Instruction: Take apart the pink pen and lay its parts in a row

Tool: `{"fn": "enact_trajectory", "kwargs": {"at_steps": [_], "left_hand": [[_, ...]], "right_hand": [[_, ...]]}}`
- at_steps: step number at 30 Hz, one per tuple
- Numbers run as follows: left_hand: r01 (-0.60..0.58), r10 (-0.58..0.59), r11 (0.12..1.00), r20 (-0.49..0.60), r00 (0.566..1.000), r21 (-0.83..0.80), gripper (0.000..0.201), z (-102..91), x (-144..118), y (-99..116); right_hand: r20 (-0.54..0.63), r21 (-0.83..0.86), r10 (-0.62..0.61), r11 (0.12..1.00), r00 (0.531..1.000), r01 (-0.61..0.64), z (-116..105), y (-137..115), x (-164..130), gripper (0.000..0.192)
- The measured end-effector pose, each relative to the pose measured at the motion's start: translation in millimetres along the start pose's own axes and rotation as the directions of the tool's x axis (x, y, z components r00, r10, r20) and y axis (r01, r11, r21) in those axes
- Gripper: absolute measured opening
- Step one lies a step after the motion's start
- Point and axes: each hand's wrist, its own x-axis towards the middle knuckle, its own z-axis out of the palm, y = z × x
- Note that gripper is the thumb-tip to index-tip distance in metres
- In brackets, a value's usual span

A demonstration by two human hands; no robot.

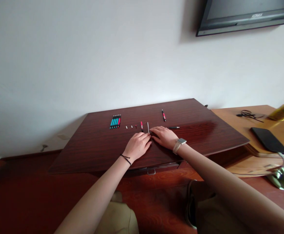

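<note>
My left hand (138,143), with a dark cord bracelet on its wrist, rests low on the dark wooden table (95,156). Its fingers are stretched out, and their tips are at the near end of a thin white rod (148,126). From the right, my right hand (165,137) lies flat with its fingers out, tips close to the same rod. Whether either hand touches the rod I cannot tell. Just left of it lie a red-and-black pen barrel (142,126), a tiny red part (136,126) and small whitish pieces (131,126). Behind my right hand is a dark pointed pen part (174,127).
Several blue pens and a red one (119,122) lie in a row at the left. A red-and-black pen (163,115) is farther back. On the lighter desk (231,115) at right are a black phone (269,140), a cable (250,114) and a yellow can (283,111).
</note>
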Motion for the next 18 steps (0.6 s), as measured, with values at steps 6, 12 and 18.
{"fn": "enact_trajectory", "kwargs": {"at_steps": [6, 12, 18], "left_hand": [[0.038, -0.038, 0.999, 0.008, 0.999, -0.018, 0.031, 7.3, 3.6, 14.0], [0.066, -0.066, 0.998, 0.022, 0.998, -0.015, 0.031, 13.6, 15.2, 11.7], [0.086, -0.085, 0.996, -0.006, 0.996, 0.012, 0.024, 21.4, 26.6, 11.1]], "right_hand": [[0.02, 0.007, -0.068, 0.998, 0.997, 0.068, 5.9, -5.2, -0.8, 0.046], [0.071, -0.027, 0.019, 0.999, 0.997, -0.018, 10.6, -3.0, 10.2, 0.056], [0.068, -0.028, 0.074, 0.997, 0.995, -0.072, 15.1, 3.0, 23.2, 0.057]]}}
